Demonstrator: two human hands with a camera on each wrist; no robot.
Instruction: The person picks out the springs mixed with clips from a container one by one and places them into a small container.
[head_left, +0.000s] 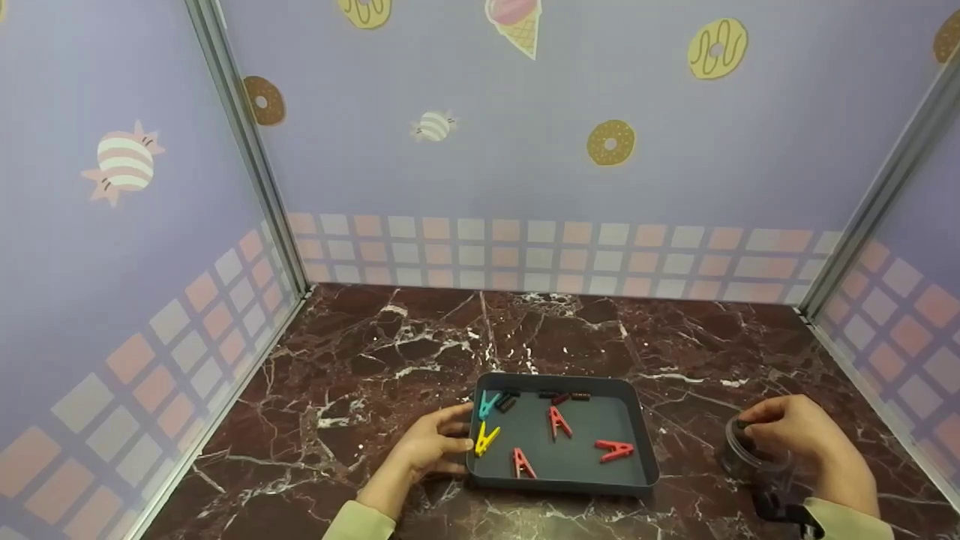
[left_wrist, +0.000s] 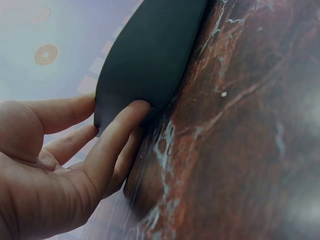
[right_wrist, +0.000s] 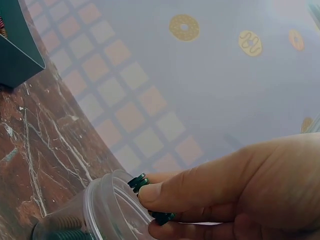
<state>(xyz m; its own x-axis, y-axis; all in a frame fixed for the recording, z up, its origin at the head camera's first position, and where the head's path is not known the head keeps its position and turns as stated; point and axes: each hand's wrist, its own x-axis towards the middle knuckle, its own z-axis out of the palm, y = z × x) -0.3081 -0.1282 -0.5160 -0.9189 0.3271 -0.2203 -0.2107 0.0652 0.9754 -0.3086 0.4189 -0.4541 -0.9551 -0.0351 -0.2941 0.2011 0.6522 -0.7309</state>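
Note:
My left hand [head_left: 429,444] rests against the left wall of a dark grey tray [head_left: 562,486]; in the left wrist view its fingertips touch the outer side. To the right of the tray, my right hand [head_left: 808,442] pinches a small green coiled spring [right_wrist: 140,182] between thumb and fingers at the mouth of a clear plastic jar [right_wrist: 90,202]. Brown and green springs [right_wrist: 67,234] show through the jar's wall. Inside the tray lie three red clothespins [head_left: 615,450], a yellow clothespin [head_left: 486,439], a teal clothespin [head_left: 488,405] and several dark springs [head_left: 580,396] along the back.
The tray and jar stand on a dark red marbled tabletop [head_left: 390,360]. Patterned lilac panels [head_left: 480,180] close off the back and both sides. A dark object [head_left: 784,510] sits by my right wrist.

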